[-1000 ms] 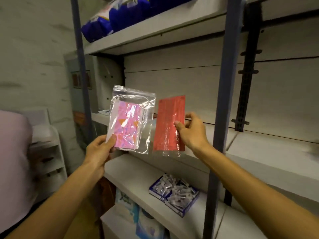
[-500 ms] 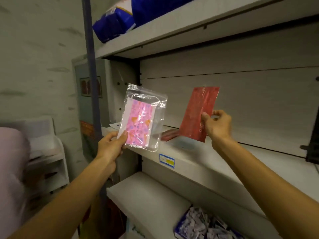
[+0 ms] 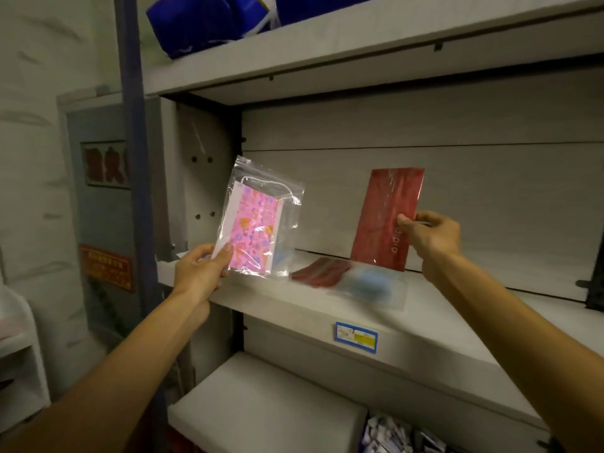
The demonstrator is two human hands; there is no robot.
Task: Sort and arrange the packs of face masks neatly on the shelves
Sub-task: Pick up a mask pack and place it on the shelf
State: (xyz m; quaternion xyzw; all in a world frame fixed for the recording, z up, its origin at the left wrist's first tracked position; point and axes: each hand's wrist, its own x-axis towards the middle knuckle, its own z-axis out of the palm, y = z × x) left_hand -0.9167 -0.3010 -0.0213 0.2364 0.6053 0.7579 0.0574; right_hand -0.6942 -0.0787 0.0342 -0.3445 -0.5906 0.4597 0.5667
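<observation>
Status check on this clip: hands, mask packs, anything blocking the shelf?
Left hand holds clear pink-patterned mask pack. Right hand holds red mask pack upright over shelf. Flat red pack and blue pack lie below.

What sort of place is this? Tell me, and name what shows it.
Probably a shop's stockroom or a retail shelving aisle. White metal shelves carry a price label on the front edge, blue bulk packages sit on the top shelf, and sealed mask packs lie loose, such as the red one.
</observation>
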